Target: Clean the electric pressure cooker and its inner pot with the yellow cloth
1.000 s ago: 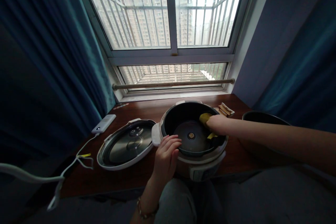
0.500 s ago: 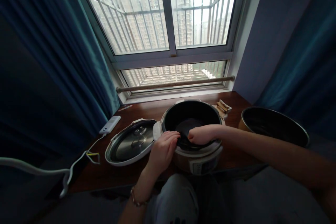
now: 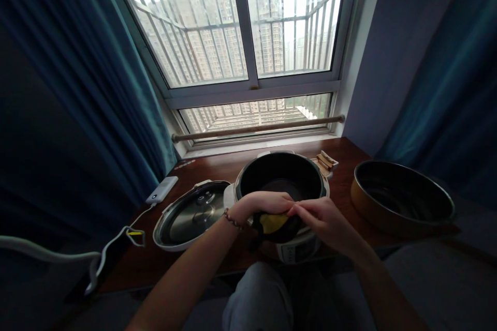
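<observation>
A white rice cooker (image 3: 230, 196) stands lidless on the table, its dark inner pot (image 3: 281, 170) facing up at me. My left hand (image 3: 269, 201) is bent over the cooker's near rim, closed on a soft black-and-yellow cloth (image 3: 274, 223). The cloth hangs in folds in front of the cooker and hides part of its front panel. Meeting it from the right, my right hand (image 3: 320, 217) has its fingertips pinched together at the cloth's edge, touching my left fingers. The exact grip there is partly hidden.
Left of the cooker lies its round lid (image 3: 198, 212), inner side up. A white power bank (image 3: 163, 190) with a cable sits farther left. On the right stands a dark pot with a golden outside (image 3: 365, 204). A window (image 3: 252, 83) is behind the wooden table (image 3: 217, 163).
My right hand has come up out of the pot to its near rim. My left hand has moved right and over the cloth, whose yellow side now shows.
</observation>
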The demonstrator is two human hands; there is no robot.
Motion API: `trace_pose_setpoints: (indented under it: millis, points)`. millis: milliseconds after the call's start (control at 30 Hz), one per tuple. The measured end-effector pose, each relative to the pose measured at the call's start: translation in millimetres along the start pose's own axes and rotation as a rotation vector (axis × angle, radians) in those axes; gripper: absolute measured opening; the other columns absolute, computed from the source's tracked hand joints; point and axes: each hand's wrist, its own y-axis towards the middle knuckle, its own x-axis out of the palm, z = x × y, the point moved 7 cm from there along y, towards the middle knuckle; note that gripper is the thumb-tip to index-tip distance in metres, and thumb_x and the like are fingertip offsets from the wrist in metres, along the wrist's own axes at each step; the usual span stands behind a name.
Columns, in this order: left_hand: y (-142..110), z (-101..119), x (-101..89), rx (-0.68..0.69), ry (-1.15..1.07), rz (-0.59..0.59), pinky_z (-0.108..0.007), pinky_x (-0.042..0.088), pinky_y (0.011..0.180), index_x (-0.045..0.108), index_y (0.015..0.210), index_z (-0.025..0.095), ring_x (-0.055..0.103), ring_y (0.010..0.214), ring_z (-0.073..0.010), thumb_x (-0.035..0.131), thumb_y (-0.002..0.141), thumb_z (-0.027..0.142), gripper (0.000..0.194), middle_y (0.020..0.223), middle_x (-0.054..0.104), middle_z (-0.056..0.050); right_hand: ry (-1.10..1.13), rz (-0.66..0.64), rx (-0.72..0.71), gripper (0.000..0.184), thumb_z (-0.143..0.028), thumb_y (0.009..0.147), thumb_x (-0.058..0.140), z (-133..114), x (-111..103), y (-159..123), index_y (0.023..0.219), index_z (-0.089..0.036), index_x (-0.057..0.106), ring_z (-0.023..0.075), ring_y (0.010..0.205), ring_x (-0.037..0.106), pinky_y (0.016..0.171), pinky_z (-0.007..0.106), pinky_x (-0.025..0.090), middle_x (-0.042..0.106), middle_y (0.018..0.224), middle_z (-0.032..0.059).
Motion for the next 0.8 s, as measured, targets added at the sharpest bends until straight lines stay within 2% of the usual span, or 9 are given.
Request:
trace_pose_setpoints:
  millis: [100,167,233,333,400,567,633,733,800]
  points:
    - [-0.6,4.3,5.3,0.05,-0.01,-0.015,-0.021,0.04,0.06,0.058,0.066,0.016,0.047,0.062,-0.0109,0.042,0.082,0.027,0.025,0.067,0.057,0.001,0.095,0.398,-0.017,0.032,-0.025,0.089,0.038,19.4,-17.2,-15.8,0.071,-0.018,0.062,0.0132,0.068,0.06,0.064,0.023,0.044,0.066,0.071,0.0016]
    - [-4.1,10.4,6.0,0.094,-0.002,-0.01,-0.021,0.041,0.068,0.06,0.078,0.016,0.05,0.072,-0.012,0.04,0.084,0.031,0.025,0.079,0.06,0.0,0.038,0.643,-0.08,0.025,-0.022,0.088,0.039,28.0,-22.2,-24.8,0.076,-0.018,0.061,0.0147,0.076,0.061,0.072,0.027,0.045,0.066,0.08,0.0036]
    - [-6.3,13.4,6.8,0.092,0.068,-0.008,-0.022,0.041,0.067,0.058,0.08,0.016,0.049,0.069,-0.0121,0.037,0.086,0.035,0.029,0.077,0.058,0.0,-0.057,0.762,-0.137,0.021,-0.018,0.087,0.04,33.5,-21.3,-26.6,0.082,-0.018,0.061,0.0162,0.084,0.059,0.079,0.031,0.045,0.065,0.087,0.0053]
    - [-5.2,9.8,7.9,0.014,0.207,-0.011,-0.024,0.037,0.055,0.052,0.069,0.015,0.042,0.055,-0.0112,0.031,0.088,0.04,0.037,0.062,0.049,0.001,-0.153,0.748,-0.168,0.021,-0.015,0.086,0.041,41.5,-17.3,-18.0,0.084,-0.018,0.061,0.0175,0.089,0.057,0.083,0.034,0.044,0.064,0.087,0.006]
    - [-3.5,7.3,7.6,-0.018,0.247,0.0,-0.025,0.034,0.05,0.05,0.067,0.016,0.04,0.052,-0.0115,0.031,0.088,0.043,0.039,0.058,0.046,0.001,-0.184,0.727,-0.164,0.02,-0.015,0.086,0.042,46.0,-16.6,-13.6,0.082,-0.018,0.061,0.0171,0.084,0.057,0.079,0.033,0.044,0.063,0.082,0.0053]
    - [-6.9,22.1,12.3,0.163,0.115,-0.028,-0.027,0.033,0.05,0.05,0.061,0.021,0.033,0.046,-0.0129,0.038,0.083,0.036,0.029,0.051,0.041,0.002,-0.221,0.709,-0.156,0.018,-0.015,0.086,0.043,49.2,-14.9,-13.5,0.079,-0.018,0.06,0.0155,0.073,0.054,0.069,0.03,0.043,0.059,0.071,0.0028]
    - [-10.4,26.5,12.3,0.182,0.046,-0.04,-0.028,0.033,0.049,0.049,0.056,0.023,0.031,0.045,-0.0135,0.038,0.082,0.037,0.031,0.048,0.039,0.002,-0.227,0.708,-0.146,0.018,-0.016,0.086,0.043,49.6,-14.5,-14.2,0.079,-0.018,0.059,0.0154,0.073,0.053,0.069,0.03,0.043,0.059,0.071,0.0028]
    - [-11.9,20.5,11.6,0.094,0.013,-0.079,-0.027,0.036,0.048,0.05,0.051,0.023,0.035,0.044,-0.0128,0.041,0.082,0.038,0.036,0.047,0.044,0.001,-0.227,0.715,-0.144,0.018,-0.016,0.085,0.043,49.5,-14.8,-14.7,0.077,-0.018,0.059,0.0154,0.072,0.053,0.069,0.03,0.043,0.058,0.072,0.0032]
    - [-10.0,7.6,8.0,0.006,0.029,-0.068,-0.026,0.038,0.047,0.053,0.048,0.021,0.04,0.042,-0.0127,0.046,0.08,0.038,0.036,0.047,0.05,0.001,-0.224,0.718,-0.147,0.018,-0.016,0.085,0.043,49.8,-15.1,-14.6,0.076,-0.018,0.058,0.0154,0.071,0.053,0.068,0.03,0.043,0.058,0.071,0.0033]
